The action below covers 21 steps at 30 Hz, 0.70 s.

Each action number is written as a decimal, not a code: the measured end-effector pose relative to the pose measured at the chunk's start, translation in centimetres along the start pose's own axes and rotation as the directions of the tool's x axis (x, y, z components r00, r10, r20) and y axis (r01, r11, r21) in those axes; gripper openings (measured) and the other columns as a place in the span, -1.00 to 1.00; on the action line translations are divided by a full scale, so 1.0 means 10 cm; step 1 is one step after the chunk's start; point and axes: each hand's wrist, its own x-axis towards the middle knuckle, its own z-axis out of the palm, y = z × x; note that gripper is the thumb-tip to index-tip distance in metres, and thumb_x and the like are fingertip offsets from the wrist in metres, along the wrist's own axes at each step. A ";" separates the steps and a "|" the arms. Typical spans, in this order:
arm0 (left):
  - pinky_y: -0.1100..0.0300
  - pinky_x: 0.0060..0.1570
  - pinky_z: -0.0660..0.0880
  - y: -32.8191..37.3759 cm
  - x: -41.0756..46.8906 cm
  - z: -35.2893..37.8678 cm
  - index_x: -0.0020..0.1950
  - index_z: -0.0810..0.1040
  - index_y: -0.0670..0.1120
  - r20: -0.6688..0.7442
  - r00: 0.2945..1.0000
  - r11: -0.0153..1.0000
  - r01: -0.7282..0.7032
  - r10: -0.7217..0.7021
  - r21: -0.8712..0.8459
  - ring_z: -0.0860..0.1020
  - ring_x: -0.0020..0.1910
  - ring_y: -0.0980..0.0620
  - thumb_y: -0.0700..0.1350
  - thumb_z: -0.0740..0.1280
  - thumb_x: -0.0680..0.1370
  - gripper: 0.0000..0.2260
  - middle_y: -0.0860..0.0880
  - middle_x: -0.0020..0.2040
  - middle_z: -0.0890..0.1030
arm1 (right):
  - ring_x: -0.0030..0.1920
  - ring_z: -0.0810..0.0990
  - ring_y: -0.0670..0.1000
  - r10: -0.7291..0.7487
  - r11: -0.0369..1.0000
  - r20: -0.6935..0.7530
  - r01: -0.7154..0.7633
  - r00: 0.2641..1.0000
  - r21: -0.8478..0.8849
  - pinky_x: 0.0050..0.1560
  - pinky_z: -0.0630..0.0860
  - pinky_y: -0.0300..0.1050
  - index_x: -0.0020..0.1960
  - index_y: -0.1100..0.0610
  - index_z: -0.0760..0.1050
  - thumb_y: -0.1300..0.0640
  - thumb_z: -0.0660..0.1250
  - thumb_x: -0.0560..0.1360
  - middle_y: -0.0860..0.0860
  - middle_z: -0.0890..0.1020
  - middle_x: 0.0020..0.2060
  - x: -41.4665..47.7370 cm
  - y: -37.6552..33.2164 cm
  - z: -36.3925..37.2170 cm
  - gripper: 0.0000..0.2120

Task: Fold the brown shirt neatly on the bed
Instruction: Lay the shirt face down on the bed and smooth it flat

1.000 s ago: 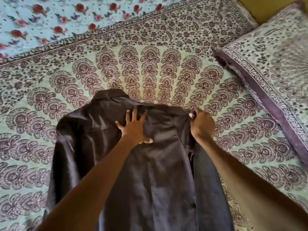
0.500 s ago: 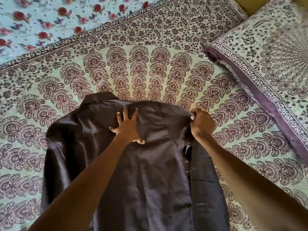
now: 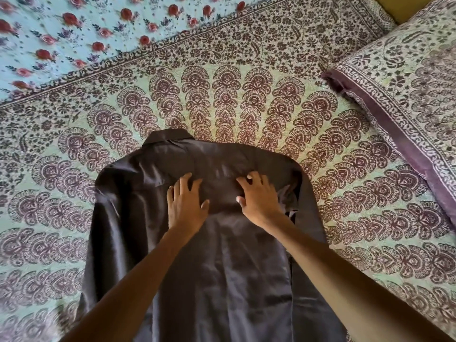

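The brown shirt [image 3: 138, 218] lies back-up on the patterned bed cover [image 3: 246, 99], its collar pointing away from me. Its right side is folded in over the back, with the sleeve running down along the right edge. My left hand [image 3: 186, 206] presses flat on the upper back with fingers spread. Beside it, my right hand [image 3: 256, 196] rests on the folded-in panel, fingers spread and slightly bent, holding nothing. The left sleeve still lies out at the shirt's left side.
A pillow [image 3: 407, 90] in matching print lies at the right. A light blue sheet with red flowers [image 3: 61, 33] covers the far left of the bed.
My right hand has let go of the shirt's right shoulder, which it pinched before, and moved left onto the folded panel. The left hand stays pressed on the back.
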 end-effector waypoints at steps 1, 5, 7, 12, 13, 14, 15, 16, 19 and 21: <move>-0.11 0.43 0.21 -0.08 -0.07 0.02 0.39 0.36 0.00 0.028 1.000 1.000 0.014 -0.014 -0.022 0.27 0.42 -0.11 0.05 0.39 0.46 -0.47 -0.06 0.45 0.25 | 0.32 0.32 0.19 0.021 0.999 0.012 -0.021 1.000 -0.029 0.22 0.41 0.13 0.41 -0.01 0.30 -0.03 0.31 0.52 0.09 0.31 0.36 -0.01 -0.03 0.04 -0.51; -0.03 0.30 0.39 -0.39 -0.24 -0.07 0.34 0.45 -0.04 -0.069 0.997 0.980 -0.059 0.047 -0.192 0.41 0.31 -0.12 -0.09 0.35 0.51 -0.61 -0.05 0.38 0.37 | 0.38 0.25 0.21 0.169 0.983 0.061 -0.163 0.984 -0.087 0.33 0.29 0.26 0.41 -0.02 0.25 0.01 0.40 0.45 0.10 0.26 0.39 0.00 -0.23 0.04 -0.41; -0.02 0.19 0.40 -0.55 -0.28 -0.20 0.26 0.50 -0.05 -0.288 0.958 0.991 -0.039 -0.001 -0.132 0.47 0.19 -0.13 -0.17 0.31 0.50 -0.68 -0.05 0.27 0.47 | 0.36 0.28 0.25 0.199 0.971 0.026 -0.193 0.980 -0.142 0.34 0.24 0.26 0.36 0.06 0.32 0.06 0.45 0.38 0.14 0.33 0.35 0.03 -0.44 0.01 -0.40; -0.17 0.30 0.24 -1.22 -0.21 -0.40 0.38 0.29 -0.20 -0.196 0.708 0.734 0.638 -0.678 -0.236 0.31 0.34 -0.30 0.09 0.32 0.51 -0.44 -0.29 0.38 0.32 | 0.37 0.32 0.18 -0.073 0.985 -0.068 0.083 0.995 0.153 0.28 0.40 0.14 0.45 0.02 0.28 0.06 0.28 0.50 0.09 0.31 0.42 0.12 -1.21 0.27 -0.47; -0.17 0.30 0.26 -1.37 -0.17 -0.43 0.38 0.30 -0.21 -0.097 0.701 0.702 0.677 -0.707 -0.220 0.32 0.34 -0.30 0.15 0.32 0.49 -0.39 -0.29 0.37 0.34 | 0.42 0.26 0.18 -0.111 0.975 -0.035 0.115 0.993 0.189 0.32 0.38 0.16 0.49 0.00 0.22 0.02 0.23 0.54 0.08 0.25 0.47 0.15 -1.40 0.35 -0.47; -0.15 0.28 0.31 -1.47 -0.13 -0.45 0.34 0.37 -0.19 -0.016 0.720 0.708 0.677 -0.693 -0.201 0.36 0.32 -0.28 0.17 0.33 0.48 -0.42 -0.28 0.34 0.40 | 0.48 0.18 0.19 -0.120 0.970 0.010 0.115 0.993 0.215 0.37 0.31 0.21 0.52 -0.03 0.16 -0.04 0.18 0.57 0.07 0.18 0.52 0.18 -1.55 0.43 -0.46; -0.12 0.23 0.36 -1.57 -0.10 -0.49 0.27 0.45 -0.17 0.025 0.741 0.724 0.662 -0.671 -0.195 0.41 0.28 -0.26 0.13 0.33 0.49 -0.51 -0.25 0.28 0.47 | 0.53 0.08 0.20 -0.107 0.970 0.062 0.090 0.992 0.227 0.42 0.22 0.28 0.55 -0.06 0.09 -0.10 0.13 0.59 0.06 0.10 0.55 0.21 -1.71 0.50 -0.44; -0.11 0.19 0.40 -1.65 -0.06 -0.53 0.22 0.48 -0.16 0.032 0.751 0.730 0.651 -0.660 -0.208 0.43 0.25 -0.25 0.06 0.31 0.50 -0.61 -0.23 0.24 0.50 | 0.55 -0.03 0.19 -0.076 0.973 0.107 0.050 0.991 0.226 0.45 0.09 0.34 0.56 -0.08 0.02 -0.16 0.08 0.60 0.05 0.00 0.57 0.23 -1.83 0.56 -0.42; -0.15 0.14 0.41 -1.83 0.03 -0.68 0.35 0.34 -0.19 -0.012 0.729 0.697 0.649 -0.684 -0.307 0.44 0.26 -0.28 -0.11 0.20 0.57 -0.63 -0.25 0.28 0.46 | 0.54 -0.30 0.20 0.013 0.980 0.164 -0.045 0.986 0.195 0.43 -0.23 0.42 0.57 -0.12 -0.11 -0.31 -0.07 0.57 0.03 -0.26 0.56 0.28 -2.01 0.77 -0.36; -0.14 0.12 0.41 -2.00 0.09 -0.79 0.43 0.22 -0.22 -0.015 0.719 0.682 0.652 -0.695 -0.332 0.46 0.24 -0.31 -0.17 0.15 0.60 -0.60 -0.31 0.26 0.48 | 0.52 -0.38 0.21 0.040 0.990 0.150 -0.059 0.988 0.127 0.41 -0.30 0.43 0.57 -0.14 -0.17 -0.37 -0.09 0.54 0.03 -0.37 0.53 0.25 -2.07 0.89 -0.31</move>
